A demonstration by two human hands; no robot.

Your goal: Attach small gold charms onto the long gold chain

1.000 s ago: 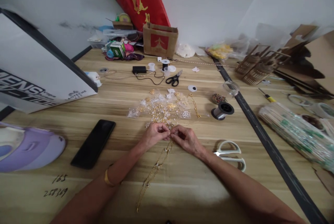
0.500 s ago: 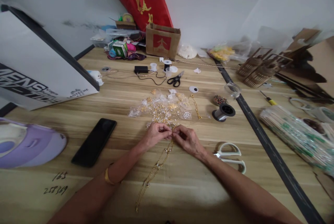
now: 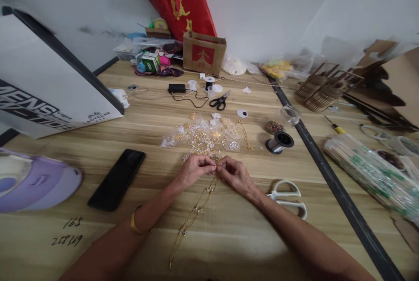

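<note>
A long gold chain [image 3: 193,213] lies on the wooden table [image 3: 229,237] and runs toward me from between my hands. My left hand [image 3: 194,170] and my right hand [image 3: 233,174] meet fingertip to fingertip at the chain's far end, both pinching it. Just beyond my fingers is a heap of small gold and white jewellery parts in clear plastic bags [image 3: 206,135]. A gold bangle [image 3: 134,224] sits on my left wrist.
White-handled scissors [image 3: 288,198] lie right of my right wrist, a black phone [image 3: 117,179] to the left. A wire spool [image 3: 279,141], bead jar [image 3: 290,113], black scissors [image 3: 218,100], a big white box [image 3: 49,84], a purple cap [image 3: 36,183] and a wrapped bundle [image 3: 369,167] surround the spot.
My hands stay pinched on the chain's end with only slight finger motion. The view has shifted a little.
</note>
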